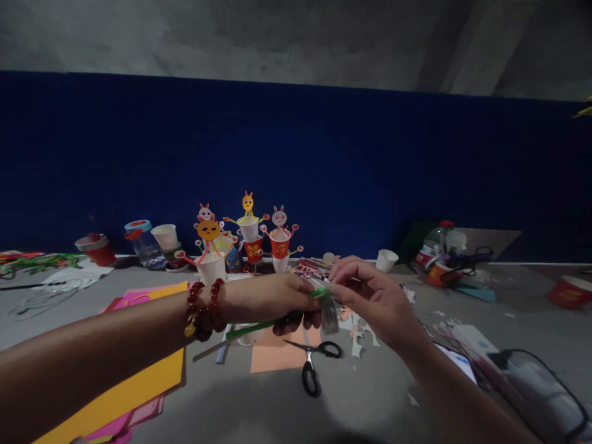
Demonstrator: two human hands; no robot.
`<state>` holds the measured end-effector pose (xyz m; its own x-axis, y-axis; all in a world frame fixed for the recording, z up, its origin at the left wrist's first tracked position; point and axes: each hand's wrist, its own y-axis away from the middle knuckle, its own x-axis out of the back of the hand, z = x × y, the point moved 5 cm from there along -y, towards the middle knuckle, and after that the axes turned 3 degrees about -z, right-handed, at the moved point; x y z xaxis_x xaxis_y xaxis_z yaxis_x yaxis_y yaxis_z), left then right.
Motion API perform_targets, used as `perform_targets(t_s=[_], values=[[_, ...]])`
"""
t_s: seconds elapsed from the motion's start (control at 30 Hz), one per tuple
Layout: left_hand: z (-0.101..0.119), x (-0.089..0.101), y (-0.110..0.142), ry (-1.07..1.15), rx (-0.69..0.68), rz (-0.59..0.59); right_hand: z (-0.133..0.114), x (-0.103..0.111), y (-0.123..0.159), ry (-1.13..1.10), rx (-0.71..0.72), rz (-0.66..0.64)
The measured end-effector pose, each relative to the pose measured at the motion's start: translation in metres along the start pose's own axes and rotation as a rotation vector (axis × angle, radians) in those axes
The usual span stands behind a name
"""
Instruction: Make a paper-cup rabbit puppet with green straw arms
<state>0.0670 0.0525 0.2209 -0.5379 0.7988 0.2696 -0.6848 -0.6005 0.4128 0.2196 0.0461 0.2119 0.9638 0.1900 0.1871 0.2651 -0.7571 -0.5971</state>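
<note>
My left hand [296, 299], with red bead bracelets on its wrist, is closed around a long thin green strip [252, 330]. One end of the strip sticks out to the lower left, and a green part shows at the fingertips. My right hand [365, 287] meets it there, thumb and fingers pinched together at the green end. Just below the fingertips is a small clear object [329, 316]; its kind and whether it is held cannot be made out. Black-handled scissors [311, 357] lie with blades apart on the table, touching an orange paper sheet [272, 354].
Paper-cup figures with animal heads [210, 265] stand at the back. Yellow and pink paper [157, 376] lies at left. Paper scraps [365, 336] are near my right hand. A phone [456, 364], a cable and a red cup [571, 291] are at right. A white cup [386, 260] stands behind.
</note>
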Motion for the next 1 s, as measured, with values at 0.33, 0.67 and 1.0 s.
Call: perform_targets(t_s=[0.33, 0.67, 1.0], values=[[0.008, -0.006, 0.006, 0.049, 0.044, -0.043, -0.013, 0.003, -0.001, 0.011, -0.024, -0.044], [0.023, -0.011, 0.017, -0.089, 0.058, -0.037, -0.019, 0.001, -0.003, 0.006, -0.091, -0.021], [0.013, -0.014, 0.016, -0.047, 0.037, -0.044, -0.01, -0.001, 0.003, 0.096, -0.117, -0.019]])
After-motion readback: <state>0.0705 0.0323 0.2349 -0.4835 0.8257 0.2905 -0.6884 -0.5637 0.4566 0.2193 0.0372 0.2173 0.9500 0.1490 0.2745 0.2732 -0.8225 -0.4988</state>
